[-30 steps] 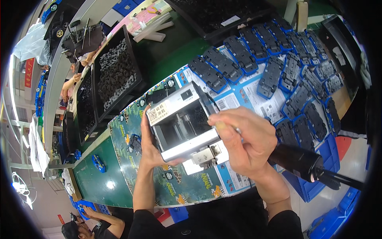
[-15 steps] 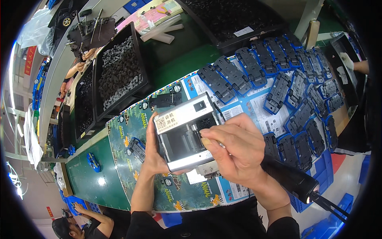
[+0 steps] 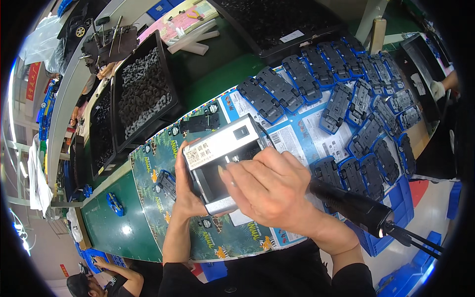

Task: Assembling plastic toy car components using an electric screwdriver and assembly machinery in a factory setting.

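Observation:
A silver screw feeder (image 3: 217,143) with a dark open window and a small black switch sits tilted between my hands. My left hand (image 3: 184,193) is wrapped round its left side. Over the window, my right hand (image 3: 272,190) has its fingers curled together, tips at the metal rail inside; whether they pinch a small part is hidden. Beside my right wrist lies a black cylindrical electric screwdriver (image 3: 351,205) with cords at its end. A black plastic part (image 3: 200,123) lies beyond the feeder, and an upturned toy car (image 3: 166,184) is left of my left hand.
Several blue toy cars (image 3: 339,106) lie underside up on printed sheets at right. Black bins (image 3: 173,106) of small dark parts stand on the far side, near white tubes (image 3: 193,47). A blue toy car (image 3: 115,204) rests on the green table. Another person (image 3: 109,279) works at lower left.
My right hand has moved left and further over the window, now covering more of it. My left hand keeps its hold on the screw feeder. The whole view has shifted slightly.

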The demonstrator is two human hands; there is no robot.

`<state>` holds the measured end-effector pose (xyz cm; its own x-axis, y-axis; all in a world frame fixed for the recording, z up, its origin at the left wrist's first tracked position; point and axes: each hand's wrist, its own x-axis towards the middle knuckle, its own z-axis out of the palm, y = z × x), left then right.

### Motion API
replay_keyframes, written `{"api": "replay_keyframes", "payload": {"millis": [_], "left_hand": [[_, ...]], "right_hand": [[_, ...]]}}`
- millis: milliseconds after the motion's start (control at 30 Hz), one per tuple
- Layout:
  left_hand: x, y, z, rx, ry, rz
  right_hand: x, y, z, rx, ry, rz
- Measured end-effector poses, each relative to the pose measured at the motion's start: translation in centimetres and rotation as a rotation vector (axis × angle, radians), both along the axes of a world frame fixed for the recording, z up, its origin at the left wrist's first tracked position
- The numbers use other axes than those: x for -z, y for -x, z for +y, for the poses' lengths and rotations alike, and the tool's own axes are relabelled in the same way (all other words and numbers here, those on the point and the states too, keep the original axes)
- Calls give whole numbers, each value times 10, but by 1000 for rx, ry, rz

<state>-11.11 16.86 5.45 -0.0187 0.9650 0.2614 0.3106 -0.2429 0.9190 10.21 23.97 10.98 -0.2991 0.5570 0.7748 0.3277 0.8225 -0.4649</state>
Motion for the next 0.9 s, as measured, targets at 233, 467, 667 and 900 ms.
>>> {"api": "replay_keyframes", "payload": {"millis": [233, 467, 667, 900], "left_hand": [[1, 1, 2, -10, -1, -6], [-1, -4, -2, -48, 48, -80], [-1, -3, -2, -20, 0, 7], [-4, -4, 0, 10, -39, 32]], "right_hand": [[2, 5, 0, 0, 51, -31], [-9, -4, 5, 2, 77, -116], [-3, -14, 7, -168, 184, -127], [-11, -24, 17, -338, 283, -39]]}}
